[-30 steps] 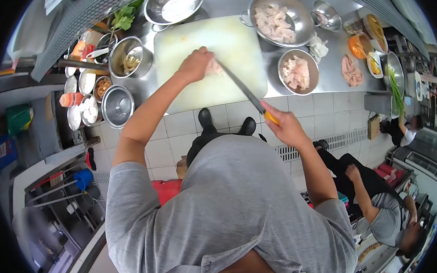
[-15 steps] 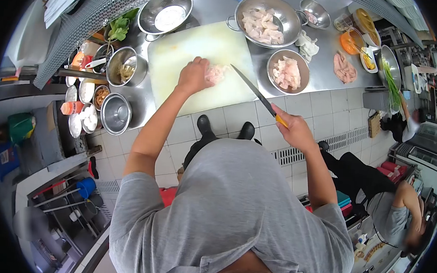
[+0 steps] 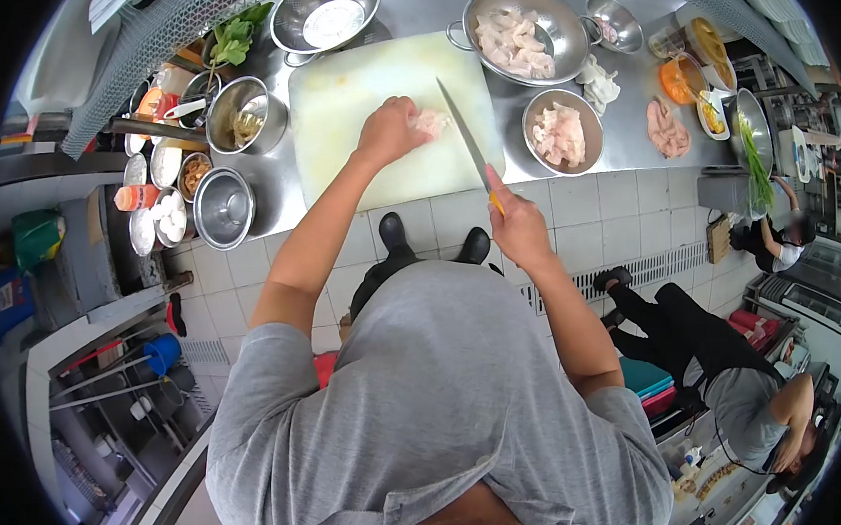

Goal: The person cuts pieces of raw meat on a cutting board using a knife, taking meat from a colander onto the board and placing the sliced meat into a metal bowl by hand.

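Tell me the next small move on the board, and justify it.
I'd probably ease the knife left onto the meat: the left grip curls against the meat on the board, and the right grip holds the knife slanted close beside it.

Meat (image 3: 432, 124) on cutting board (image 3: 335, 163)

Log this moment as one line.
left hand: on pale meat | right hand: gripping knife by handle | blade: beside meat | cutting board: under meat
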Available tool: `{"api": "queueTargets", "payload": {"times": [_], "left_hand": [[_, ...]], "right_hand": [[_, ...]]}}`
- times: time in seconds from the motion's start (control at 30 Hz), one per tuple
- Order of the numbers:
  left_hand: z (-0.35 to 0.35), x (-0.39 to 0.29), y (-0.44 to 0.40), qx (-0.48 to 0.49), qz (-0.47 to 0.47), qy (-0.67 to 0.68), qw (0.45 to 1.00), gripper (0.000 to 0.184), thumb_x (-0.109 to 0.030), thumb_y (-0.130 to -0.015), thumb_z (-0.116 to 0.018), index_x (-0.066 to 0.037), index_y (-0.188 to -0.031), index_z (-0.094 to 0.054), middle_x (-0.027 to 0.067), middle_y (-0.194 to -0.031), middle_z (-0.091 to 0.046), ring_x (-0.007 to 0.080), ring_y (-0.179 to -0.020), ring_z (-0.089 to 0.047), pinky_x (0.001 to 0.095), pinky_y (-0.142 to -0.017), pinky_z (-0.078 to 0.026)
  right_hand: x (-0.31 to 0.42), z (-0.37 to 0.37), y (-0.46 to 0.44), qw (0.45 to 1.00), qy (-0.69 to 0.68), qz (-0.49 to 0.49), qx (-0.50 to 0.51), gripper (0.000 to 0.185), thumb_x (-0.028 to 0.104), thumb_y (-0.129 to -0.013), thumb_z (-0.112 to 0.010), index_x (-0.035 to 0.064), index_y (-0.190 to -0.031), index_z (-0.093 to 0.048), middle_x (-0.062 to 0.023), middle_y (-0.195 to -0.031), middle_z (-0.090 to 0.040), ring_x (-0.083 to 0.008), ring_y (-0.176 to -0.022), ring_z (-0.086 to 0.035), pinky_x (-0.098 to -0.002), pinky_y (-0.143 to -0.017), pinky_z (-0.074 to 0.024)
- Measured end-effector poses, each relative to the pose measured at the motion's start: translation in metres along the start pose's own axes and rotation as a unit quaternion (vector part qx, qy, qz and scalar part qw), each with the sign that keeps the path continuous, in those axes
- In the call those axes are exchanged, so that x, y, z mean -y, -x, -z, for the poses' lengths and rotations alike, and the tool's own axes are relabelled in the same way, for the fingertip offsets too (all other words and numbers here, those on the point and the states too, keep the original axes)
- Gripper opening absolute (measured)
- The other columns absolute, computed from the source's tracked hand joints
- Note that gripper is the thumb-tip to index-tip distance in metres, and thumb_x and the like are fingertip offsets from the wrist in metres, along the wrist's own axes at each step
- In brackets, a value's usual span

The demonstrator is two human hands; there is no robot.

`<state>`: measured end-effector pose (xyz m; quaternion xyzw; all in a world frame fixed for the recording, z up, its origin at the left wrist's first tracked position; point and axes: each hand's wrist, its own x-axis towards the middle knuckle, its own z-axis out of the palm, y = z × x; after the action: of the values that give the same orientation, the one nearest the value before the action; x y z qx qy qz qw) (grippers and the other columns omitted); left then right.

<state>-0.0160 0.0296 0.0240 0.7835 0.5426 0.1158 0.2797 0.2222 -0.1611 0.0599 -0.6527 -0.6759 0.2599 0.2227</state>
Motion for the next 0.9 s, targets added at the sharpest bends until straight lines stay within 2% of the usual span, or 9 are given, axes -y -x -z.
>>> {"api": "queueTargets", "payload": {"times": [0.13, 0.23, 0.33, 0.43, 0.53, 0.63, 0.7, 0.83, 0.9], "left_hand": [[-0.015, 0.012, 0.001, -0.002, -0.022, 0.014, 1.0, 0.029, -0.025, -0.083, -0.084, -0.004, -0.097, -0.07, 0.0173, -0.107, -0.069, 0.0374, -0.097, -0.07, 0.0473, -0.086, -0.057], [-0.017, 0.013, 0.003, -0.004, -0.033, 0.019, 0.999, 0.027, -0.024, -0.084, -0.083, -0.004, -0.095, -0.07, 0.0168, -0.104, -0.069, 0.0368, -0.095, -0.07, 0.047, -0.085, -0.057], [-0.011, 0.016, 0.003, -0.021, -0.035, 0.02, 0.999, 0.027, -0.022, -0.083, -0.084, -0.003, -0.095, -0.071, 0.0159, -0.101, -0.07, 0.0351, -0.093, -0.071, 0.0449, -0.083, -0.057], [-0.01, 0.017, 0.011, -0.01, -0.021, 0.017, 1.0, 0.026, -0.022, -0.083, -0.084, -0.003, -0.095, -0.072, 0.0158, -0.1, -0.072, 0.0346, -0.092, -0.071, 0.044, -0.082, -0.057], [-0.011, 0.021, 0.012, 0.004, -0.025, 0.015, 1.0, 0.026, -0.025, -0.083, -0.084, -0.005, -0.094, -0.071, 0.0163, -0.101, -0.071, 0.0356, -0.094, -0.071, 0.0457, -0.083, -0.057], [-0.013, 0.02, 0.009, 0.001, -0.046, 0.004, 0.999, 0.025, -0.024, -0.083, -0.083, -0.004, -0.095, -0.072, 0.0158, -0.101, -0.073, 0.035, -0.093, -0.071, 0.0448, -0.083, -0.057], [-0.016, 0.025, 0.018, 0.004, -0.045, -0.003, 0.999, 0.025, -0.023, -0.083, -0.083, -0.004, -0.095, -0.072, 0.015, -0.1, -0.074, 0.0343, -0.093, -0.072, 0.0441, -0.082, -0.057], [-0.014, 0.027, 0.014, 0.004, -0.05, -0.01, 0.999, 0.025, -0.023, -0.083, -0.083, -0.005, -0.097, -0.072, 0.014, -0.099, -0.075, 0.0341, -0.092, -0.072, 0.0442, -0.082, -0.057], [-0.014, 0.029, 0.015, 0.005, -0.05, -0.014, 0.999, 0.026, -0.024, -0.083, -0.083, -0.005, -0.098, -0.072, 0.0136, -0.099, -0.075, 0.034, -0.092, -0.072, 0.0442, -0.082, -0.057]], "right_hand": [[0.039, 0.006, -0.009, 0.995, -0.032, 0.029, -0.093, 0.073, 0.006, -0.096, -0.065, 0.0208, -0.163, -0.042, -0.023, -0.094, -0.073, -0.0439, -0.083, -0.071, -0.053, -0.075, -0.0565], [0.01, -0.028, -0.016, 0.994, 0.097, -0.006, 0.042, 0.076, 0.004, -0.095, -0.067, 0.0217, -0.164, -0.041, -0.0232, -0.091, -0.072, -0.0437, -0.081, -0.07, -0.0526, -0.074, -0.0567], [0.016, -0.018, -0.019, 0.996, 0.077, -0.013, 0.04, 0.077, 0.004, -0.094, -0.067, 0.0221, -0.164, -0.04, -0.023, -0.087, -0.071, -0.0434, -0.079, -0.07, -0.0526, -0.073, -0.0567], [0.048, -0.005, -0.017, 0.997, 0.031, 0.005, -0.068, 0.078, 0.004, -0.093, -0.067, 0.0224, -0.164, -0.041, -0.0221, -0.082, -0.069, -0.0434, -0.078, -0.069, -0.0522, -0.072, -0.0563], [0.039, -0.027, -0.012, 0.995, 0.023, 0.035, -0.088, 0.078, 0.004, -0.093, -0.067, 0.0224, -0.164, -0.041, -0.0225, -0.084, -0.07, -0.0428, -0.078, -0.07, -0.0521, -0.07, -0.0561], [0.022, -0.042, -0.018, 0.993, 0.114, 0.025, 0.006, 0.082, -0.001, -0.088, -0.062, 0.0168, -0.165, -0.04, -0.018, -0.078, -0.067, -0.0382, -0.07, -0.069, -0.0504, -0.064, -0.0568], [0.035, -0.032, -0.014, 0.995, 0.103, -0.007, 0.004, 0.079, 0.001, -0.092, -0.063, 0.0192, -0.165, -0.04, -0.0209, -0.081, -0.069, -0.0406, -0.074, -0.07, -0.0519, -0.067, -0.0564], [0.073, -0.015, -0.008, 0.991, -0.002, 0.027, -0.131, 0.076, 0.004, -0.094, -0.063, 0.0201, -0.164, -0.04, -0.0216, -0.08, -0.07, -0.0412, -0.076, -0.07, -0.0526, -0.068, -0.0561], [0.039, -0.05, -0.007, 0.994, 0.101, -0.028, 0.008, 0.077, 0.002, -0.094, -0.062, 0.0198, -0.165, -0.039, -0.0214, -0.082, -0.071, -0.0406, -0.075, -0.07, -0.0519, -0.067, -0.056]]}}
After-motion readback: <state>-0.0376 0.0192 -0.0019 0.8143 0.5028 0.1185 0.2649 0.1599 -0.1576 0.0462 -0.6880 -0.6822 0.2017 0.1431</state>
